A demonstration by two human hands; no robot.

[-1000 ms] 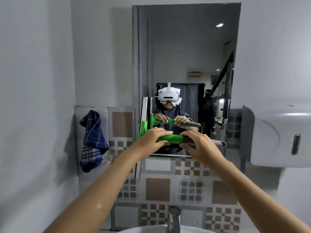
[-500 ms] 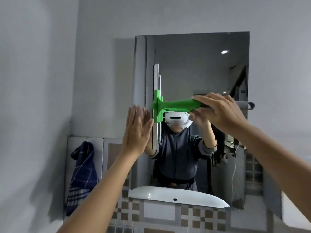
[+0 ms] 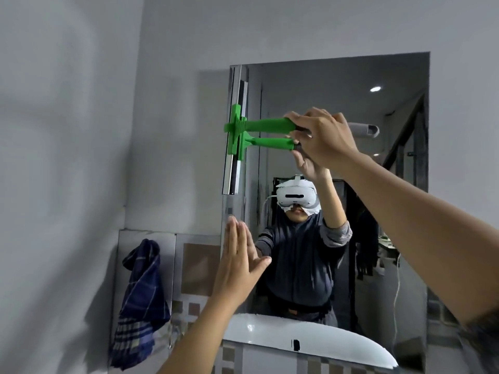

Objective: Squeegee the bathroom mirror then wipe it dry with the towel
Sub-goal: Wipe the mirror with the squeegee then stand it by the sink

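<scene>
gripping green plastic squeegee [image 3: 244, 136] handle in right hand [image 3: 322, 137], blade upright at left edge of rectangular wall mirror [image 3: 351, 211]; left hand [image 3: 237, 261] flat, fingers together; best drawn rightward, pressure even.

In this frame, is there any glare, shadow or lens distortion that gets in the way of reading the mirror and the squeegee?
Head view: dim, even light; the mirror shows one small reflected ceiling light, no washout. Soft shadows fall on the wall left of the mirror and beside the towel. The squeegee in the right hand doubles in its reflection. Wide-angle stretch enlarges the forearms; the left hand stays sharp.
</scene>
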